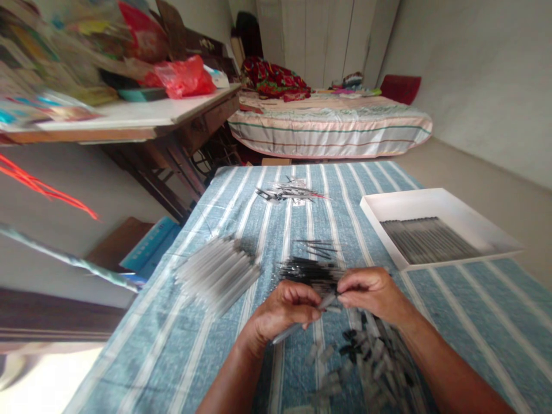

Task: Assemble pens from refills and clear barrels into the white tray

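A pale translucent pen tube lies in my left hand, whose fingers are closed round it. At the tube's upper right end, my right hand pinches a small dark part too small to make out. Behind the hands is a pile of thin black refills. Many pale tubes lie stacked to the left. Small grey and black caps are scattered below my right hand. A white box at the right holds a row of grey pens.
A striped blue cloth covers the table. Loose thin pieces lie near its far side. A side table with a red plastic bag stands at the left. A bed is beyond.
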`<state>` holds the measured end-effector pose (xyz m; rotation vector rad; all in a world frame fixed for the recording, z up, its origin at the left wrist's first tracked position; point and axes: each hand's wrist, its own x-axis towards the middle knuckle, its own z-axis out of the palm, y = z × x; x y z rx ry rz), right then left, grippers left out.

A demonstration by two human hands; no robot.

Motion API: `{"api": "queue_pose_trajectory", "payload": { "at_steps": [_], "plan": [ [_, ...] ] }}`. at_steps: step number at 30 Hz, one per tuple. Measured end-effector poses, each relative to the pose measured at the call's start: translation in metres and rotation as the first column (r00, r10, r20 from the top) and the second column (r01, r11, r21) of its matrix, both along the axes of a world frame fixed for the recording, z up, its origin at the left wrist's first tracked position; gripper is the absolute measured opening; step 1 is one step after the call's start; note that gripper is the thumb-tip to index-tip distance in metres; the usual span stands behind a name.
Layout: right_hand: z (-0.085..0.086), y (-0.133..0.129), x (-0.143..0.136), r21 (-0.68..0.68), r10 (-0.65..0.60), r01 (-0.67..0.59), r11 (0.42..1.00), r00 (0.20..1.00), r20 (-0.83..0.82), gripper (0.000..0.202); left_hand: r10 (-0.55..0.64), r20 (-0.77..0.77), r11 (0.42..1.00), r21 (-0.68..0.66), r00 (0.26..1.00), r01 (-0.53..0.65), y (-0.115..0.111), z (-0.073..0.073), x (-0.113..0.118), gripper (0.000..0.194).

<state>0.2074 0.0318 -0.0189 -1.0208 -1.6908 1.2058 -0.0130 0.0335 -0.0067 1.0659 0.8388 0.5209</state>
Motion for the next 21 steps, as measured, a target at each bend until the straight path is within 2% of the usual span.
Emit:
{"api": "queue_pose_trajectory", "payload": {
  "at_steps": [4, 8, 12, 21],
  "plan": [
    [0.001, -0.0003, -0.0014, -0.007, 0.012, -0.012, 1.0, 1.0, -0.018, 0.01, -0.005, -0.002, 1.0, 0.012, 1.0, 0.005, 0.0004, 0.0004, 0.0006, 0.013],
    [-0.0002, 0.0004, -0.002, -0.071, 0.023, -0.026, 0.997, 0.999, -0.042, 0.009, -0.022, -0.002, 1.0, 0.012, 1.0, 0.022, 0.0014, -0.0006, 0.0002, 0.012],
    [-0.0036, 0.0006, -0.0018, -0.154, 0.021, -0.036, 0.987, 0.995, -0.097, 0.011, -0.045, -0.006, 0.999, 0.01, 0.999, 0.045, 0.0021, -0.0013, -0.0006, 0.013],
    [-0.0075, 0.0029, -0.0023, -0.215, 0.027, -0.073, 0.974, 0.977, -0.211, 0.017, -0.029, -0.022, 0.999, 0.036, 0.999, 0.03, 0.0007, 0.0004, 0.0022, 0.013]
  ]
}}
